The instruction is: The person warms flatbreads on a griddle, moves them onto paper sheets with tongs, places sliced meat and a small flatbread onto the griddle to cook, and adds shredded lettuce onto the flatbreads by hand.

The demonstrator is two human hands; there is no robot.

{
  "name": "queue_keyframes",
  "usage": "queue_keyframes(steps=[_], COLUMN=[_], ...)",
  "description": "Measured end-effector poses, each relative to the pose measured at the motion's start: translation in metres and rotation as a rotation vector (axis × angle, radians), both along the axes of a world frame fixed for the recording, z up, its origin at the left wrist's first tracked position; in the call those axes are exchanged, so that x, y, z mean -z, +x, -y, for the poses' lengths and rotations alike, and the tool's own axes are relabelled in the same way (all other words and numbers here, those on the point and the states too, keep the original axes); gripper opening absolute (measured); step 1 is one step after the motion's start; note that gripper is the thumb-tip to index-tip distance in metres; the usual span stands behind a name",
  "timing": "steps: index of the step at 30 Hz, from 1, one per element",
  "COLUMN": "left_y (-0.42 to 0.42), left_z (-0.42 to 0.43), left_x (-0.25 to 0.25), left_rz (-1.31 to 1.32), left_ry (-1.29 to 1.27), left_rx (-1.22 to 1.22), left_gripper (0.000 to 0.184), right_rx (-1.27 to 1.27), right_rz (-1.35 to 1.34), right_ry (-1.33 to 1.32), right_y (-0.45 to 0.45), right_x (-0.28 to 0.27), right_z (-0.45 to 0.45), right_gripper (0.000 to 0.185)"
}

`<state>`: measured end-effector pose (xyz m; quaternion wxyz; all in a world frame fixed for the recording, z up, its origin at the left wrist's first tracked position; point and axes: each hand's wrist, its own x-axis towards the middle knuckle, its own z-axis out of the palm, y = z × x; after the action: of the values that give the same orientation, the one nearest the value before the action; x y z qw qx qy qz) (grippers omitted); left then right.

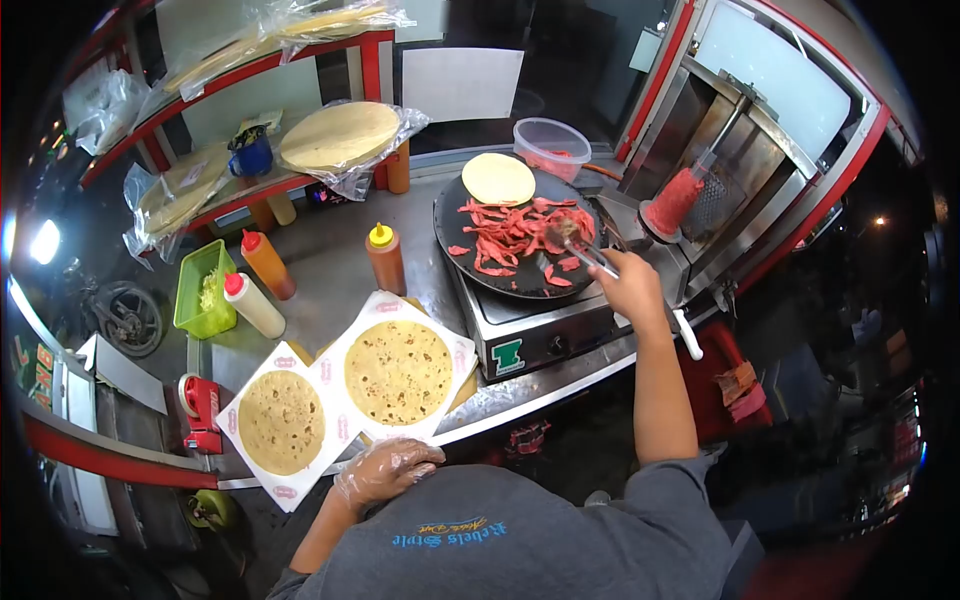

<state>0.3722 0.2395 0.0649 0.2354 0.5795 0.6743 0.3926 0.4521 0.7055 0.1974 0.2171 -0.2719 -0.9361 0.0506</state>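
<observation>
My right hand (632, 288) grips metal tongs (600, 262), whose tips are among reddish meat strips (500, 240) on a round black griddle (520, 287). A pale flatbread (498, 179) lies at the griddle's far edge. Covered by a clear plastic glove, my left hand (390, 468) rests near the counter's front edge with fingers loosely bent, holding nothing that I can see. Just beyond it, two browned flatbreads, the right one (398, 372) and the left one (281, 422), lie on printed white paper sheets (345, 425).
Sauce bottles (385, 258) and a green tub (206, 290) stand left of the griddle. A clear plastic tub (552, 148) sits behind it. At right is a vertical meat spit (675, 200), with a white-handled knife (688, 335) below. Shelves hold stacked flatbreads (340, 137).
</observation>
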Motion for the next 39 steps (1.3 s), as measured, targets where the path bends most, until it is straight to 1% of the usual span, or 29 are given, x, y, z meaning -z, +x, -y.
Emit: queue_keyframes(steps=[3, 5, 7, 9, 10, 13, 14, 15, 17, 20, 21, 23, 25, 26, 27, 28, 29, 30, 31, 32, 33, 34, 35, 36, 37, 38, 39], left_y=[0.013, 0.024, 0.027, 0.032, 0.036, 0.048, 0.054, 0.058, 0.065, 0.078, 0.079, 0.082, 0.083, 0.082, 0.08, 0.077, 0.071, 0.063, 0.052, 0.037, 0.021, 0.006, -0.017, -0.041, -0.066, -0.095, -0.127], left_z=[-0.012, -0.025, -0.037, -0.048, -0.052, -0.077, -0.084, -0.09, -0.102, -0.109, -0.109, -0.1, -0.084, -0.072, -0.058, -0.042, -0.024, -0.003, 0.012, 0.027, 0.045, 0.053, 0.07, 0.086, 0.098, 0.109, 0.117], left_x=[-0.004, -0.015, -0.021, -0.019, -0.02, -0.02, -0.019, -0.018, -0.019, -0.029, -0.033, -0.036, -0.038, -0.032, -0.023, -0.022, -0.021, -0.008, -0.012, -0.017, -0.016, -0.031, -0.024, -0.016, -0.005, 0.016, 0.041], left_rz=[0.026, 0.057, 0.057, 0.041, 0.034, 0.033, 0.05, 0.065, 0.059, 0.054, 0.046, 0.057, 0.084, 0.032, -0.021, -0.003, -0.002, -0.079, 0.089, -0.034, -0.153, -0.181, -0.153, -0.112, -0.068, 0.011, 0.09], left_ry=[-0.03, -0.044, -0.051, -0.044, -0.048, -0.041, -0.043, -0.048, -0.054, -0.1, -0.122, -0.134, -0.168, -0.159, -0.15, -0.211, -0.201, -0.192, -0.174, -0.175, -0.106, -0.145, -0.106, -0.064, -0.018, 0.127, 0.271], left_rx=[-0.021, 0.014, 0.033, 0.035, 0.024, 0.001, 0.001, 0.001, -0.002, -0.07, -0.104, -0.193, -0.273, -0.343, -0.413, -0.491, -0.573, -0.676, -0.818, -0.91, -0.977, -1.087, -1.151, -1.198, -1.234, -1.228, -1.212], left_gripper=[0.025, 0.025, 0.025, 0.026, 0.026, 0.027, 0.027, 0.027, 0.027, 0.027, 0.027, 0.026, 0.024, 0.022, 0.021, 0.02, 0.022, 0.023, 0.022, 0.021, 0.023, 0.023, 0.023, 0.026, 0.028, 0.033, 0.038], right_rx=[0.101, -0.067, -0.147, -0.086, -0.024, -0.036, -0.094, -0.198, -0.252, -0.278, -0.294, -0.291, -0.272, -0.262, -0.249, -0.24, -0.24, -0.208, -0.186, -0.175, -0.157, -0.201, -0.233, -0.313, -0.4, -0.465, -0.491], right_rz=[-0.042, 0.013, 0.002, 0.022, -0.022, 0.08, 0.038, 0.022, -0.031, -0.136, -0.07, -0.197, -0.26, -0.158, -0.195, -0.233, -0.273, -0.246, -0.22, -0.294, -0.374, -0.501, -0.628, -0.679, -0.71, -0.749, -0.797], right_ry=[0.054, 0.128, 0.109, 0.114, 0.101, 0.059, 0.118, 0.035, -0.011, -0.053, -0.015, -0.094, -0.091, -0.094, -0.095, -0.096, -0.097, -0.12, -0.14, -0.141, -0.141, -0.178, -0.211, -0.04, -0.271, -0.503, -0.941], right_y=[-0.013, -0.024, -0.02, -0.006, -0.003, 0.003, 0.002, 0.003, 0.003, 0.005, 0.009, 0.024, 0.032, 0.041, 0.045, 0.045, 0.044, 0.045, 0.045, 0.045, 0.043, 0.04, 0.038, 0.034, 0.03, 0.026, 0.022], right_x=[0.014, 0.028, 0.019, -0.005, -0.005, 0.007, 0.013, 0.011, 0.002, -0.003, 0.004, -0.006, -0.002, -0.001, 0.005, 0.011, 0.016, 0.021, 0.025, 0.028, 0.031, 0.038, 0.044, 0.061, 0.089, 0.116, 0.136], right_z=[-0.011, 0.007, 0.008, -0.008, -0.025, -0.043, -0.03, -0.023, -0.023, -0.06, -0.082, -0.078, -0.073, -0.07, -0.068, -0.065, -0.06, -0.058, -0.054, -0.044, -0.03, -0.012, 0.005, 0.021, 0.044, 0.067, 0.11], right_gripper=[0.045, 0.04, 0.04, 0.041, 0.041, 0.042, 0.041, 0.041, 0.041, 0.043, 0.044, 0.044, 0.042, 0.041, 0.041, 0.041, 0.041, 0.041, 0.041, 0.04, 0.04, 0.039, 0.038, 0.04, 0.041, 0.043, 0.043])
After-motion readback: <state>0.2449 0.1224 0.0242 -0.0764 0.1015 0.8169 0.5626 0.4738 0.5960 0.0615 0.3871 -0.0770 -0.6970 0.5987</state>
